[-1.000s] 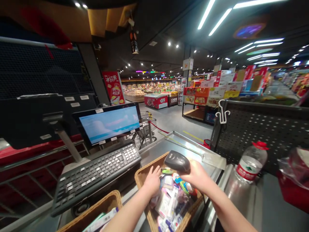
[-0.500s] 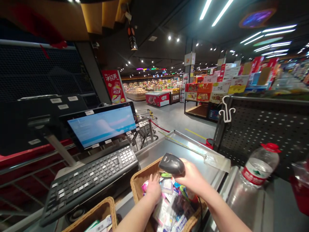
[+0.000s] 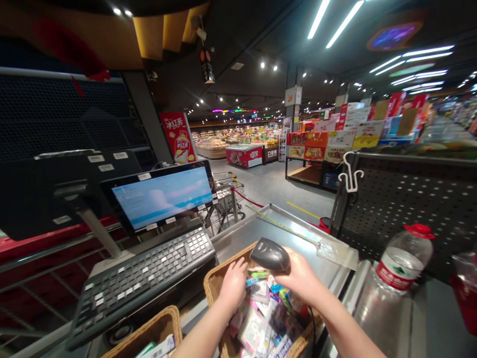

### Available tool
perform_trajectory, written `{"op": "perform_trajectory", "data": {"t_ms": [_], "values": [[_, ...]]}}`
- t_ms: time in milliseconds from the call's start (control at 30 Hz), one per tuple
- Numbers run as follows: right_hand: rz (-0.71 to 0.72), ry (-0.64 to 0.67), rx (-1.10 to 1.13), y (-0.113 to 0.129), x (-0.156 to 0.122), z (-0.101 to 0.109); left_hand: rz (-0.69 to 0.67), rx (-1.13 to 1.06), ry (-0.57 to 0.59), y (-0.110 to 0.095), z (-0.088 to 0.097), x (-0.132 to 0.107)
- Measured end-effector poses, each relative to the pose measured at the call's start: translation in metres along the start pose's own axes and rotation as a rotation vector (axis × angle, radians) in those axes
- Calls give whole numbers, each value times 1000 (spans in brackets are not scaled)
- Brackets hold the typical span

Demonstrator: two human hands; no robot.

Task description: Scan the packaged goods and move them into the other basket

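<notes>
My right hand (image 3: 300,273) is wrapped round a black handheld barcode scanner (image 3: 270,254), held above the far end of a wicker basket (image 3: 211,284). A pile of small packaged goods (image 3: 261,313) in mixed colours fills the basket. My left hand (image 3: 234,282) hovers at the basket's left side with its fingers stretched out; I see nothing held in it, though its palm is hidden. A cable (image 3: 312,325) runs down near the basket's right side.
Left of the basket are a black keyboard (image 3: 145,281) and a lit monitor (image 3: 167,196). A second wicker basket (image 3: 164,323) stands nearer. Right of the metal counter (image 3: 238,238) is a large clear bottle (image 3: 404,258) with a red cap; a perforated panel (image 3: 402,199) rises behind it.
My left hand has shifted slightly up, its fingers drawn closer together. A pink package beside it no longer shows. The scanner stays over the basket while the whole view shifts slightly.
</notes>
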State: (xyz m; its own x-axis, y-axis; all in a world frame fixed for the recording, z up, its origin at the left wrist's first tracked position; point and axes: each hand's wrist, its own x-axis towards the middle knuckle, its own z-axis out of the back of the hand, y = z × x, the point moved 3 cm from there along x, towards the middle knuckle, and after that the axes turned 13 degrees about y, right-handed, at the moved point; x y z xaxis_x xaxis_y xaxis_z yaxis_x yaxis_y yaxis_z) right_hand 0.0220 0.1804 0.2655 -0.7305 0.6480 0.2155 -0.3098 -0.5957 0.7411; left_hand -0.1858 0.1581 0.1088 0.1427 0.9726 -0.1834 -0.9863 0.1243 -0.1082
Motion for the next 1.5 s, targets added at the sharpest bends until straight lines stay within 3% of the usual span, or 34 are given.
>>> {"op": "perform_trajectory", "data": {"t_ms": [200,367,567,900,1167,1500], "values": [[-54,-27,9,3,-4,-2,-60,98,-192,5,41,-47],[-18,-25,-3,12,-2,-8,-83,198,-330,17,71,-88],[22,-9,-15,27,2,-18,-78,256,-420,29,96,-123],[31,-3,-21,56,-1,-28,-60,348,-637,31,135,-170],[117,-9,-7,79,8,-46,20,436,-741,57,158,-206],[248,54,-6,127,17,-76,119,459,-777,74,166,-250]]}}
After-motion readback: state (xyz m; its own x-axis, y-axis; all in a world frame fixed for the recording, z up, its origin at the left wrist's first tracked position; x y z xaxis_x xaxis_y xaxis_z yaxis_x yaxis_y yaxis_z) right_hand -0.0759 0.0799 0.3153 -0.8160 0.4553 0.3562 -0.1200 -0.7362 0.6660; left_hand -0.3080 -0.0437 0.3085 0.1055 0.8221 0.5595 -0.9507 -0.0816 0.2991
